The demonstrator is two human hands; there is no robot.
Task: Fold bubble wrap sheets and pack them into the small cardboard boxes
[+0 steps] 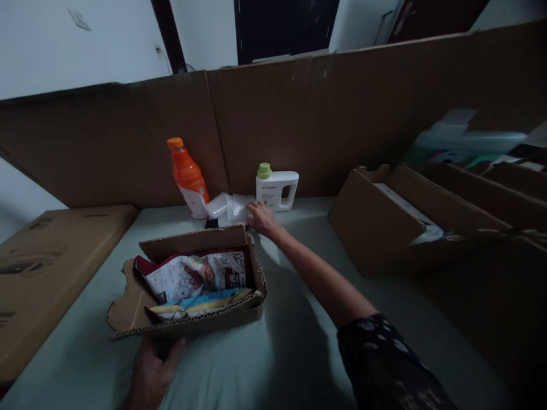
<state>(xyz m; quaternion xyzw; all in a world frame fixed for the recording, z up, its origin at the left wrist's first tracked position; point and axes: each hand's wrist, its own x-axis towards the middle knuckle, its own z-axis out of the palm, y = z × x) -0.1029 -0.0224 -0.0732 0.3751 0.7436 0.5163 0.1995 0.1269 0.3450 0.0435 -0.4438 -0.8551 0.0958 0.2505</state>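
A small open cardboard box (183,326) stands in front of me, holding a white and dark-red printed bag (192,276) and a blue and yellow packet (205,302). Against the near side of this box is my left hand (151,373), its fingertips partly hidden under the edge as it grips there. My right hand (261,217) reaches past the box, fingers closed on the edge of some clear bubble wrap (228,208). Right behind that hand is a white jug with a green cap (265,185). An orange bottle (190,176) leans at the left of the bubble wrap.
On the right stand cardboard bins (376,228) with items inside, and a blurred translucent plastic container (465,142) behind them. A large flat carton (55,267) lies at the left. A tall cardboard panel (342,114) closes off the back of the green-covered surface (290,330).
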